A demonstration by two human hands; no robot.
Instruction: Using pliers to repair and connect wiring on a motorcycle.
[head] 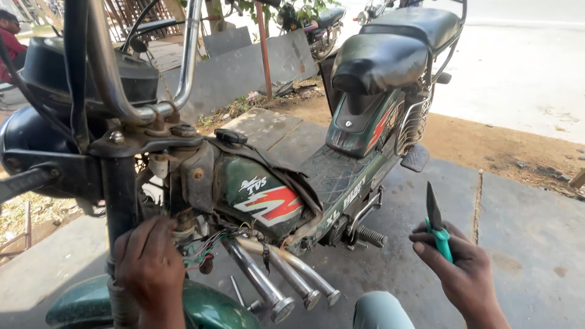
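Note:
A worn green moped (341, 183) stands in front of me, with its chrome handlebar (122, 91) at the upper left and black seat (381, 61) at the top. My left hand (149, 265) rests on a bundle of coloured wires (210, 244) below the steering head. Off to the right, clear of the moped, my right hand (457, 268) grips pliers (436, 225) with teal handles, their dark jaws pointing up. Chrome tubes (280, 277) stick out below the frame.
A green front mudguard (207, 307) lies at the bottom. Grey sheets (244, 70) lean behind the moped, and another motorcycle (320, 27) is parked at the top. A person in red (9, 45) sits at the far left. My knee (381, 311) shows at the bottom.

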